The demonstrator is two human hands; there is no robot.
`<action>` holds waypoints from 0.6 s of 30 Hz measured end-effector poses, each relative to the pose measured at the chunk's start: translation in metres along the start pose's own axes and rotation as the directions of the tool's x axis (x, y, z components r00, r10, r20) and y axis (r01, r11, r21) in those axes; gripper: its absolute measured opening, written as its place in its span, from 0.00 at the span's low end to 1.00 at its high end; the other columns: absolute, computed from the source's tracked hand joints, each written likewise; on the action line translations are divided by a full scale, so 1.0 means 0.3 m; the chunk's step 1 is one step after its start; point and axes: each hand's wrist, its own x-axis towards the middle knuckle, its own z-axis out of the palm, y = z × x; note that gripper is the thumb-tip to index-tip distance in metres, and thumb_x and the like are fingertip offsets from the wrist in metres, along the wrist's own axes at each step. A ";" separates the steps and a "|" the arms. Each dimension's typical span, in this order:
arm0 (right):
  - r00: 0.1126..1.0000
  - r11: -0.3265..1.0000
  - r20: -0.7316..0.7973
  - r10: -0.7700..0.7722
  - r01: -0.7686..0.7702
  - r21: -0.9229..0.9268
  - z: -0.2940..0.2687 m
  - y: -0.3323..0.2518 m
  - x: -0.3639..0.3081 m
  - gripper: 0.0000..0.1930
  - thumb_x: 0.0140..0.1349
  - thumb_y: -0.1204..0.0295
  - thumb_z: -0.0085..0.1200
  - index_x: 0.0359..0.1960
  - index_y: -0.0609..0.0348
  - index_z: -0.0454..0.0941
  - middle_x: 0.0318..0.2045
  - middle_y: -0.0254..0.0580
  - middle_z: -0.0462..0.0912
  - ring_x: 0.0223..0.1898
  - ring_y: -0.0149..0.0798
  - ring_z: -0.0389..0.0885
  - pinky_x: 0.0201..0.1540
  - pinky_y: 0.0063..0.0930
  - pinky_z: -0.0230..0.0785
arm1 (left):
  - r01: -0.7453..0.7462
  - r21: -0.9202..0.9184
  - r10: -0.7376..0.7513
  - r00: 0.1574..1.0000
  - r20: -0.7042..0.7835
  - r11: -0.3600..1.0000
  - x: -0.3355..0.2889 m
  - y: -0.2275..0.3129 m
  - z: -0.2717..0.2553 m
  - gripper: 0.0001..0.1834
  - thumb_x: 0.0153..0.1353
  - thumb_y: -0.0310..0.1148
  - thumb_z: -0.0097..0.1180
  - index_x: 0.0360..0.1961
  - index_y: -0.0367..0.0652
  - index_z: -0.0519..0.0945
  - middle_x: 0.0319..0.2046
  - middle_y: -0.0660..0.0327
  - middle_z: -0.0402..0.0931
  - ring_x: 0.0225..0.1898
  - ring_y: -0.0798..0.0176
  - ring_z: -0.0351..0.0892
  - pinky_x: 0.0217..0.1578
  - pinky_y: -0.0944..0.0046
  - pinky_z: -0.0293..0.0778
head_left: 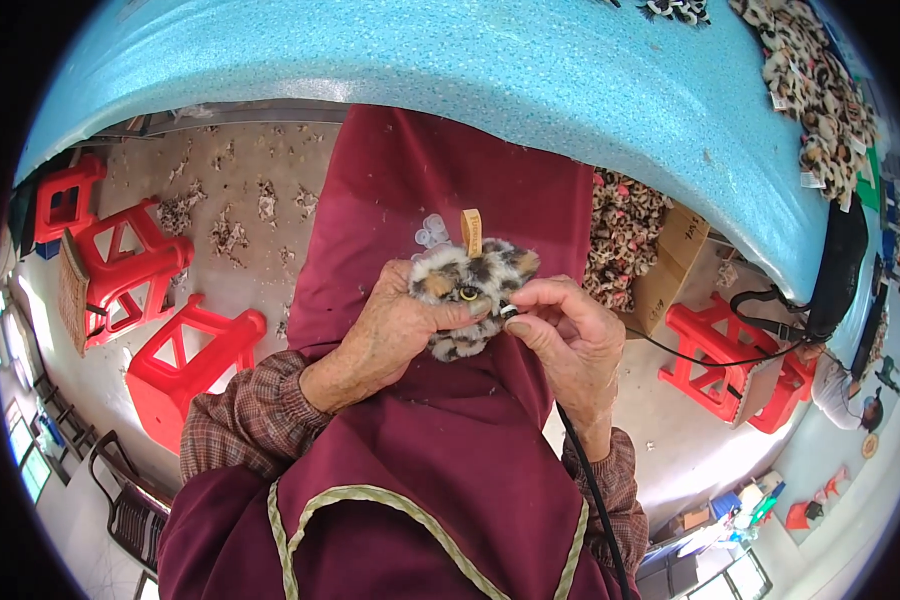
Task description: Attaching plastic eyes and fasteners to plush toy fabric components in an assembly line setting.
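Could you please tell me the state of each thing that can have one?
Mottled furry plush toy: held, yellow eye showing.
Left bare hand: gripping the toy.
Right bare hand: pinching a small dark piece.
Clear round plastic discs: loose, clustered.
Maroon cloth apron: draped, creased.
Red plastic stools: upright.

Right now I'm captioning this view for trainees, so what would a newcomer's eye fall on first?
Probably the small mottled furry plush piece with a yellow eye, gripped by the left hand, with the right hand at its right edge, above the maroon cloth apron. Next, the speckled bright-blue tabletop arching across the top, a heap of mottled furry pieces at its right. Red plastic stools stand out on both sides.
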 end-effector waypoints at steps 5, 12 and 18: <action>0.999 0.999 0.033 -0.025 0.026 -0.048 -0.005 0.009 0.005 0.08 0.51 0.85 0.59 0.34 0.66 0.78 0.30 0.36 0.78 0.29 0.23 0.76 0.32 0.15 0.69 | 0.000 0.009 0.001 1.000 -0.006 1.000 -0.008 0.007 0.007 0.10 0.50 0.19 0.61 0.36 0.35 0.80 0.32 0.65 0.79 0.33 0.72 0.77 0.34 0.71 0.74; 0.986 0.958 0.037 0.165 -0.169 0.232 0.019 0.061 -0.027 0.07 0.52 0.86 0.58 0.33 0.68 0.77 0.31 0.35 0.78 0.30 0.24 0.77 0.34 0.15 0.72 | -0.419 0.636 0.421 0.893 0.159 0.648 -0.010 -0.007 -0.016 0.17 0.36 0.28 0.73 0.29 0.36 0.80 0.25 0.64 0.73 0.29 0.69 0.72 0.29 0.66 0.69; 0.954 0.747 0.115 0.278 -0.290 0.598 0.047 0.118 -0.059 0.06 0.50 0.87 0.59 0.30 0.68 0.76 0.31 0.39 0.80 0.31 0.28 0.79 0.36 0.20 0.75 | -0.675 0.714 0.609 0.649 0.456 0.185 -0.015 -0.005 -0.023 0.18 0.34 0.31 0.72 0.23 0.38 0.73 0.23 0.61 0.69 0.26 0.58 0.70 0.26 0.61 0.67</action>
